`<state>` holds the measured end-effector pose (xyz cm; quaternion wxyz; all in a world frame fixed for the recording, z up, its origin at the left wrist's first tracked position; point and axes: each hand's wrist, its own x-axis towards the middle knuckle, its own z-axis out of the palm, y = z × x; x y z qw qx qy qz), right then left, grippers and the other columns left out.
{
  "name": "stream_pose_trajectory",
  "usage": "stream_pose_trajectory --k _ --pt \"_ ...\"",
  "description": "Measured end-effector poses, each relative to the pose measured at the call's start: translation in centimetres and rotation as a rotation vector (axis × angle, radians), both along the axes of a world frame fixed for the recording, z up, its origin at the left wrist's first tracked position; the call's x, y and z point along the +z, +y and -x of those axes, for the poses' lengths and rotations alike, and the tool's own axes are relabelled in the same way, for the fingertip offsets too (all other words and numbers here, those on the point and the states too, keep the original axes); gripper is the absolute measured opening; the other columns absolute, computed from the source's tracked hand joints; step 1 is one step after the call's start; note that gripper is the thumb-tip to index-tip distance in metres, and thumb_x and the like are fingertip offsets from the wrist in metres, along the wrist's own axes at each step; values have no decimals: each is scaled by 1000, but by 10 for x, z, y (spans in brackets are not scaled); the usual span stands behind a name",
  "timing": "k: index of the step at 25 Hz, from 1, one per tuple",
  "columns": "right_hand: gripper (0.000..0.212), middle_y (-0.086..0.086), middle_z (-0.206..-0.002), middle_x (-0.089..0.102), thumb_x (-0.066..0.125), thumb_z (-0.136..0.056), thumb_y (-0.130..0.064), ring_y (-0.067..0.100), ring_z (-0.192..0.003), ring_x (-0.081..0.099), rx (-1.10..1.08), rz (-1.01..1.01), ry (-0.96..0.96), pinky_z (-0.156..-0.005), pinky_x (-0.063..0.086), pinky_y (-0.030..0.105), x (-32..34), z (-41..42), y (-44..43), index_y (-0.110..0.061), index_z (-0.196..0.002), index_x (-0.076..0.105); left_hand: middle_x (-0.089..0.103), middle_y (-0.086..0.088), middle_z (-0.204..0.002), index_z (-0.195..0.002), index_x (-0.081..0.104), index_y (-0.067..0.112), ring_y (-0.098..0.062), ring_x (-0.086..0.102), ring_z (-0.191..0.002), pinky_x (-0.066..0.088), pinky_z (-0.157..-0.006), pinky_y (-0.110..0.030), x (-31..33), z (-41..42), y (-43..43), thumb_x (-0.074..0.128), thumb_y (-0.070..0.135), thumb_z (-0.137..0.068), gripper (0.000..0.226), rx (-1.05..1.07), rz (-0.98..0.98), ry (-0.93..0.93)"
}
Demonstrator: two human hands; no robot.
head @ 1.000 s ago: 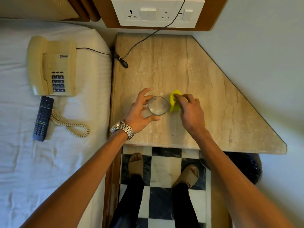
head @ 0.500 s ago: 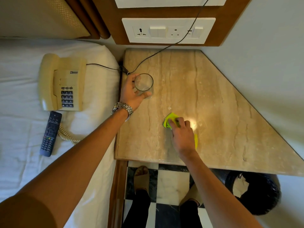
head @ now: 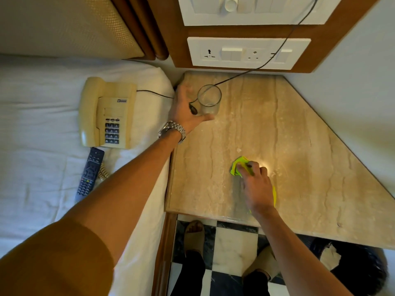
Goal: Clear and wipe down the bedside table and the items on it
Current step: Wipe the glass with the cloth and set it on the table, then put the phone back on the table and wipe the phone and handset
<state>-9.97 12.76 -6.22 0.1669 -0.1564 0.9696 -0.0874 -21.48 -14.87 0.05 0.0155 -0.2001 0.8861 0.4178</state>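
A clear drinking glass [head: 209,101] stands upright at the back left corner of the beige marble bedside table [head: 299,146]. My left hand [head: 187,110] is cupped around the glass's left side, thumb stretched under it, fingers loosely spread. A black cable's plug [head: 193,109] lies across that hand. My right hand [head: 255,184] presses a bright yellow-green cloth [head: 238,166] flat on the table near its front edge. A cream telephone [head: 106,113] and a dark remote control [head: 89,174] lie on the white bed to the left.
A white socket and switch panel [head: 248,53] sits on the wall behind the table, with the black cable [head: 277,52] running from it. A dark waste bin [head: 352,268] stands on the chequered floor [head: 233,248] under the table's right front edge. My feet are in sandals below.
My left hand carried the glass from the table's front middle to the back left corner. My right hand drew the cloth back from the glass and stays on the table near the front.
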Motion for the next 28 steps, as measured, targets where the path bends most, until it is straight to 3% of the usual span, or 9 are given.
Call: stream_pose_trajectory --k 3,5,7,10,14,16,20,23,28 --pt "52 13 -131 50 71 -81 -7 37 -101 50 0 3 20 -77 56 47 -5 -3 -1 -23 -129 60 52 -3 -127 -148 32 11 -15 54 -102 45 -78 -11 17 -31 -62 70 67 -75 100 262 175 148" --pt "51 14 -130 51 70 -81 -7 37 -100 50 1 3 46 -76 55 47 -6 -4 0 -22 -129 60 48 -10 -139 -148 35 8 -25 49 -123 42 -101 -26 24 -49 -125 51 74 -80 96 524 376 129" --pt "49 15 -130 50 69 -82 -6 38 -100 50 -5 19 33 -75 55 47 -6 -3 -1 -21 -128 61 45 -12 -146 -148 39 11 -33 42 -136 39 -108 -44 26 -68 -187 42 79 -78 97 696 500 -113" --pt "48 15 -130 50 69 -82 -5 39 -101 50 -5 32 10 -76 56 48 -5 -1 -1 -21 -127 62 61 -12 -124 -132 55 11 -33 59 -111 49 -95 -47 31 -98 -234 44 92 -71 102 647 179 -471" --pt "47 16 -131 48 68 -84 -5 40 -105 50 -5 22 -18 -76 57 51 -2 1 -3 -20 -128 61 70 0 -121 -134 60 23 -26 66 -111 48 -103 -52 40 -102 -249 71 80 -67 89 542 -328 -461" --pt "47 16 -131 47 67 -85 -5 41 -106 49 -18 18 -20 -75 57 52 -1 -1 -5 -20 -129 61 73 0 -122 -132 62 31 -25 68 -113 48 -104 -54 44 -96 -246 73 69 -75 70 465 -492 -439" --pt "48 16 -132 47 65 -86 -2 42 -105 48 -20 5 -41 -72 56 52 3 -1 -5 -20 -130 60 73 0 -116 -127 64 24 -23 70 -100 53 -96 -42 58 -76 -230 81 73 -57 87 550 -334 -363" --pt "51 16 -134 46 64 -86 1 42 -105 48 -26 -27 -57 -72 56 51 5 0 -7 -22 -131 59 72 2 -111 -122 67 22 -17 70 -92 55 -84 -33 73 -64 -222 81 67 -62 76 573 -230 -215" --pt "50 14 -137 43 61 -90 -1 41 -108 47 -34 -45 -87 -75 55 53 9 0 -9 -23 -134 56 74 10 -91 -110 71 14 -8 72 -81 58 -72 -29 77 -82 -219 83 61 -63 67 623 -211 26"
